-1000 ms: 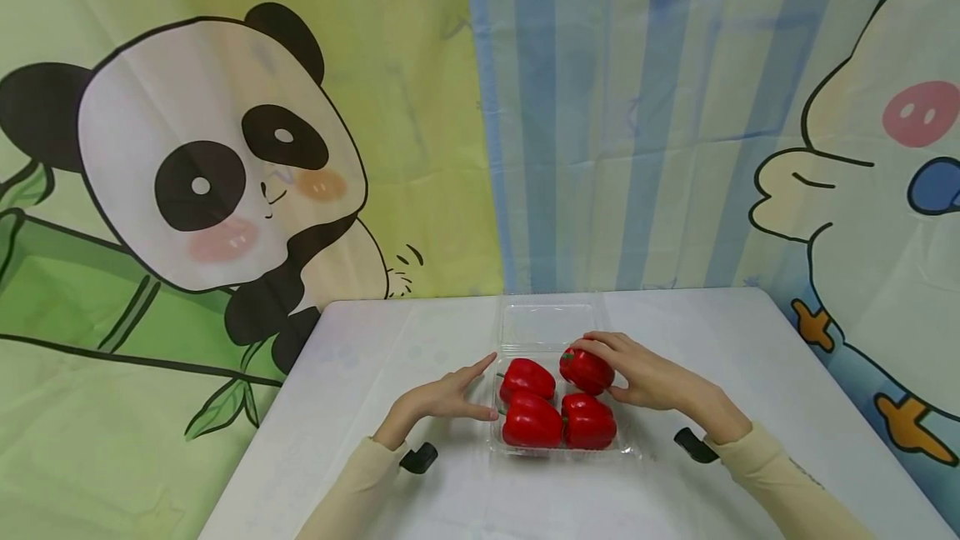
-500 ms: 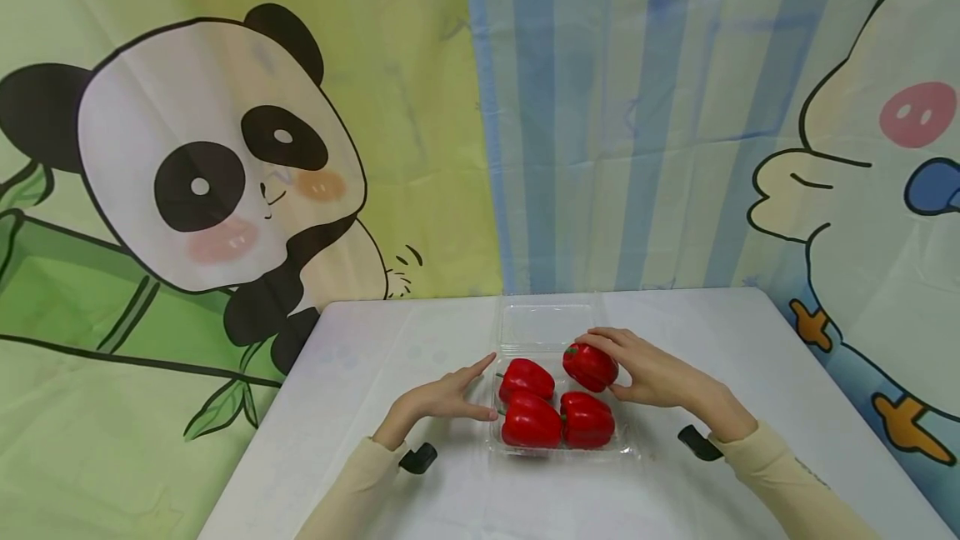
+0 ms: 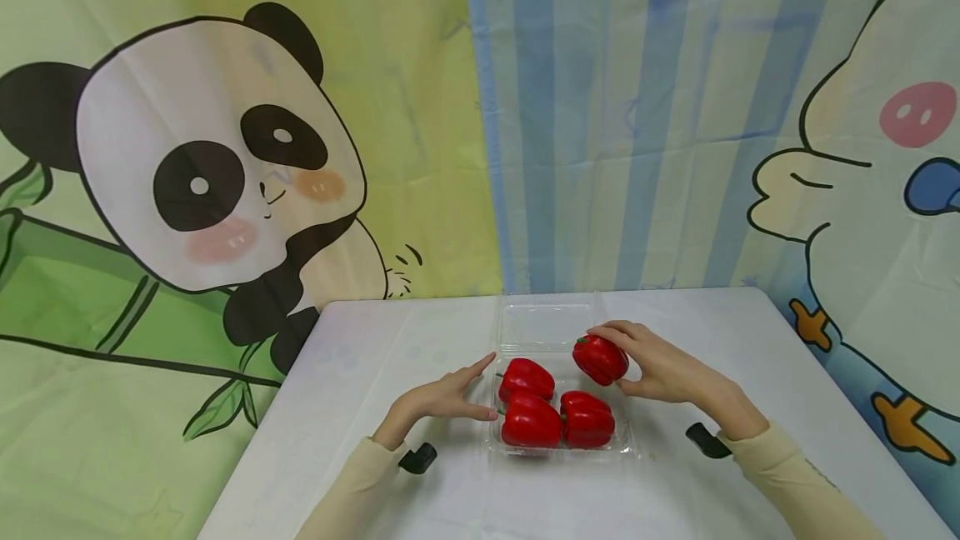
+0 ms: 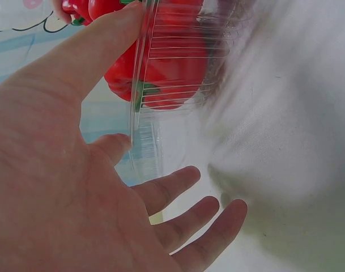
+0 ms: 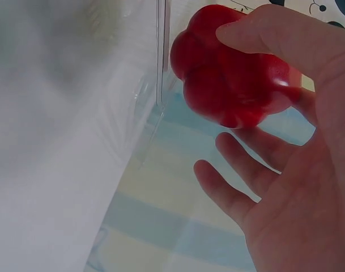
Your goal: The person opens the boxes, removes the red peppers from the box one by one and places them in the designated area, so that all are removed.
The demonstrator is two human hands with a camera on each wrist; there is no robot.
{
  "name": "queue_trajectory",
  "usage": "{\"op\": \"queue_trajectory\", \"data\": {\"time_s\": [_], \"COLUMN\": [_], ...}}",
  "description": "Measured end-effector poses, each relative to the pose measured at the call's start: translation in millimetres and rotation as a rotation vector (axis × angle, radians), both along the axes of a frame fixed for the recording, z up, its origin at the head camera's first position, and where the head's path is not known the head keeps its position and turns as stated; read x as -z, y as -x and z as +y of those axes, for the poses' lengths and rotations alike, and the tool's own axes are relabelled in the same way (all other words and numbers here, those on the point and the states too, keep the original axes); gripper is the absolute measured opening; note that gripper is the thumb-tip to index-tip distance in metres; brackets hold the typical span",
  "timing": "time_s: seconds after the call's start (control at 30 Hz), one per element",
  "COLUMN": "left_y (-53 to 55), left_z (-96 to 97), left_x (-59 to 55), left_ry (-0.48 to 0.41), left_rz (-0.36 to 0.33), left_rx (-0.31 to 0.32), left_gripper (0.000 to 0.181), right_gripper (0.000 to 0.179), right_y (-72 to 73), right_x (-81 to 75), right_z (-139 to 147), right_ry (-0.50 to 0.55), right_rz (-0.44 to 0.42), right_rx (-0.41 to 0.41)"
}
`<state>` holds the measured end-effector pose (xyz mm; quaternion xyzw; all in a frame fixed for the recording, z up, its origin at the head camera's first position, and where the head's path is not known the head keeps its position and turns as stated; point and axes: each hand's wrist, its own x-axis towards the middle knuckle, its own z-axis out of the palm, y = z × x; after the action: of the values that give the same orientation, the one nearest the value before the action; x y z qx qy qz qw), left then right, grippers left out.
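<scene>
My right hand [image 3: 660, 363] grips a red bell pepper [image 3: 600, 359] between thumb and fingers, above the back right part of a clear plastic clamshell box [image 3: 558, 453]. Inside the box lie three more red bell peppers: one at the back left [image 3: 527, 378], one at the front left [image 3: 531, 421] and one at the front right [image 3: 588, 420]. At the box's left side my left hand [image 3: 442, 397] is spread, its thumb and a fingertip at the rim. The left wrist view shows the thumb [image 4: 113, 42] along the ribbed wall, the other fingers extended.
The box's clear lid [image 3: 549, 325] is folded back flat toward the far edge of the white table [image 3: 420, 490]. Behind the table hangs a curtain [image 3: 637, 148] printed with a panda and stripes. A black wrist strap mount [image 3: 418, 458] sits at the left wrist.
My right hand has lifted the held pepper up and to the right, away from the other peppers. The left hand has stayed in place at the box.
</scene>
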<state>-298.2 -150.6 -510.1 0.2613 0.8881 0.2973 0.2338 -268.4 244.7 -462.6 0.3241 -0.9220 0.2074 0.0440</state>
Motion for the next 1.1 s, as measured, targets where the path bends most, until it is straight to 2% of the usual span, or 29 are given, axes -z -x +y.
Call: {"op": "queue_trajectory", "data": {"time_s": [0.33, 1.1], "left_y": [-0.5, 1.2], "left_z": [0.2, -0.5], "left_x": [-1.0, 0.8], "left_ry": [0.004, -0.001], "left_rz": [0.0, -0.002], "left_rx": [-0.006, 0.004], "left_gripper": [0.104, 0.104], "right_gripper": [0.088, 0.091], "right_y": [1.7, 5.8], "right_x": [0.5, 0.2], "right_z": [9.7, 25.7], "right_ry": [0.002, 0.019], "right_rz": [0.044, 0.024], "right_rx": [0.051, 0.162]}}
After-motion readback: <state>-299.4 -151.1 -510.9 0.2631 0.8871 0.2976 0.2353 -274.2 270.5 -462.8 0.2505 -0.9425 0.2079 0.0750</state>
